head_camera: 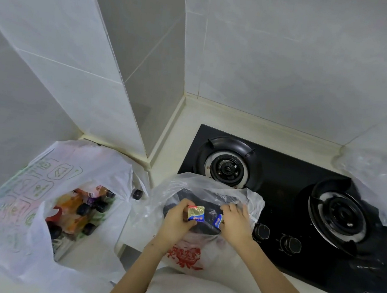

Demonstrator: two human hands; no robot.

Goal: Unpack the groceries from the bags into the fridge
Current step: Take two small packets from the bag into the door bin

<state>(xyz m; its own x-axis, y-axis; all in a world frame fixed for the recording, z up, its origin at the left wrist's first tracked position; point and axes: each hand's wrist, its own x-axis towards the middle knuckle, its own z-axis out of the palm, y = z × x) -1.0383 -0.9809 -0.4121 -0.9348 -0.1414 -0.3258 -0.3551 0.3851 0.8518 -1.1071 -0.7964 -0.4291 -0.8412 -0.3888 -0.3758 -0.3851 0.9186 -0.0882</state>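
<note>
Two forearms reached up from 6 o'clock into a clear bag (207, 185) at centre, its mouth spread, probably to expose the contents. Left hand (176, 225) had its fingers curled round one gold-foil block (196, 214), raised as if to lift it out. Right hand (235, 221) lay on dark contents beside one blue packet (218, 220); whether it gripped was unclear. At 8 o'clock one white bag (42, 179) held bottles (82, 206), at least five caps showing. A third bag (378, 183) sat at 3 o'clock by the two-burner hob (291, 179). No fridge was visible.
</note>
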